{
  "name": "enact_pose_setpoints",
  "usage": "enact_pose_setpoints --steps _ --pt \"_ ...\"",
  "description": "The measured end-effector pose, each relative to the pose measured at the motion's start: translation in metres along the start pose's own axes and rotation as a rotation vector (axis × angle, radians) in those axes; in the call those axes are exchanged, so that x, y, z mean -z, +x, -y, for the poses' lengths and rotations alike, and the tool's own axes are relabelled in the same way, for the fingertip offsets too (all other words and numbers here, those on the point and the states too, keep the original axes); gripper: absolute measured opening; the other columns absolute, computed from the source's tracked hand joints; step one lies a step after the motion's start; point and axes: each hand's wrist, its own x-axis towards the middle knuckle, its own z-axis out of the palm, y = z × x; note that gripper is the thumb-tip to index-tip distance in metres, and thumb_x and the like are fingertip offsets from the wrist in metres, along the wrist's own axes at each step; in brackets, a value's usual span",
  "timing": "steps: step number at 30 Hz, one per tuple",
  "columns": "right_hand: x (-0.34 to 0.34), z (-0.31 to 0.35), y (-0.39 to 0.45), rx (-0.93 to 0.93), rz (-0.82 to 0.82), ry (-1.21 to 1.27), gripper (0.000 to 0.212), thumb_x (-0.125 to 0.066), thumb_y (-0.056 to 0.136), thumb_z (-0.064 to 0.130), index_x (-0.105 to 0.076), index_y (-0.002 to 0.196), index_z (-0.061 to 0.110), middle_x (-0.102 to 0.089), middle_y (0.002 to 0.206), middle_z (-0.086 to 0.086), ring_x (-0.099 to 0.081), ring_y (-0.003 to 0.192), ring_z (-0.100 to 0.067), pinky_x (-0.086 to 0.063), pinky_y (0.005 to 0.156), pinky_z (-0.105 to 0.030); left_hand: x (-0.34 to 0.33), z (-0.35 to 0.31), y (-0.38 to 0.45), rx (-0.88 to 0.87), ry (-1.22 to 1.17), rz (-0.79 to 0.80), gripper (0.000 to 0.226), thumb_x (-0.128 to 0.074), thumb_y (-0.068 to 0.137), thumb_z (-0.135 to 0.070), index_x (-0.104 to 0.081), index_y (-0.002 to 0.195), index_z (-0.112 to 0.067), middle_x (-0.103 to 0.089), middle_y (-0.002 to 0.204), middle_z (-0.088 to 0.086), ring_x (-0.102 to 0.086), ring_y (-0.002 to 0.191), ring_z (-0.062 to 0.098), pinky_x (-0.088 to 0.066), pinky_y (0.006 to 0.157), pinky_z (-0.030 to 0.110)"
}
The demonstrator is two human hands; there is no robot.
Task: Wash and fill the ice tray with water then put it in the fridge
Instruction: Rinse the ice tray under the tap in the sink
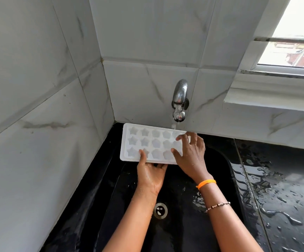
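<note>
Over the black sink (225, 179), the left hand (150, 174) grips the near edge of the white star-mould ice tray (142, 142), thumb on top and fingers curled beneath. The right hand (191, 155) rests spread on the tray's right end, fingers fairly straight. Beyond, the wall tap (179, 100) runs water onto the tray's far right corner.

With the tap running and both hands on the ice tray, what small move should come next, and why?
Probably slide the ice tray slightly right, under the tap. The stream falls at its far right edge, near the right hand, so most star cells sit left of it. The left hand grips the near edge.
</note>
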Motion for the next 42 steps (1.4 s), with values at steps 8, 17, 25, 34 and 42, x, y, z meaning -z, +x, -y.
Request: enact_pose_setpoints --steps 8,17,25,34,42 --pt "-0.003 0.005 -0.002 0.037 0.014 -0.074 0.04 -0.037 0.084 0.046 -0.06 0.111 0.026 -0.04 0.132 -0.006 -0.028 0.125 -0.032 -0.014 0.108 -0.047 -0.01 0.013 0.002 0.058 0.015 0.009 0.037 -0.042 0.096 -0.036 -0.057 0.115 -0.008 -0.064 0.11 0.015 -0.061 0.1 0.03 -0.049 0.091 0.041" --pt "0.002 -0.001 0.003 0.035 -0.114 -0.09 0.036 -0.034 0.084 0.041 -0.057 0.104 0.022 -0.046 0.123 -0.009 -0.033 0.117 -0.029 -0.026 0.103 -0.055 -0.015 0.013 0.007 0.102 -0.052 0.098 0.067 -0.045 0.083 -0.062 -0.057 0.123 -0.009 -0.062 0.121 0.019 -0.055 0.116 0.036 -0.043 0.1 0.048" --pt "-0.003 -0.001 0.004 0.15 -0.031 -0.113 0.03 -0.039 0.088 0.033 -0.06 0.109 0.032 -0.042 0.132 -0.005 -0.026 0.126 -0.031 -0.014 0.109 -0.061 -0.012 0.022 0.012 0.164 0.006 0.084 0.075 -0.045 0.077 -0.07 -0.059 0.122 -0.013 -0.06 0.124 0.013 -0.057 0.112 0.032 -0.036 0.107 0.045" --pt "0.0 -0.005 0.008 0.08 -0.085 -0.072 0.032 -0.038 0.085 0.042 -0.059 0.104 0.028 -0.043 0.124 -0.004 -0.029 0.121 -0.029 -0.018 0.108 -0.055 -0.019 0.019 0.009 0.181 0.023 0.14 0.078 -0.043 0.08 -0.068 -0.052 0.132 -0.011 -0.053 0.135 0.016 -0.056 0.113 0.032 -0.039 0.104 0.045" --pt "-0.003 0.004 0.009 0.19 -0.046 -0.072 0.038 -0.033 0.086 0.039 -0.058 0.112 0.029 -0.044 0.129 -0.006 -0.023 0.121 -0.024 -0.02 0.106 -0.059 -0.022 0.026 0.009 0.264 -0.041 0.16 0.077 -0.045 0.077 -0.068 -0.051 0.134 -0.016 -0.054 0.134 0.018 -0.05 0.124 0.035 -0.038 0.105 0.05"
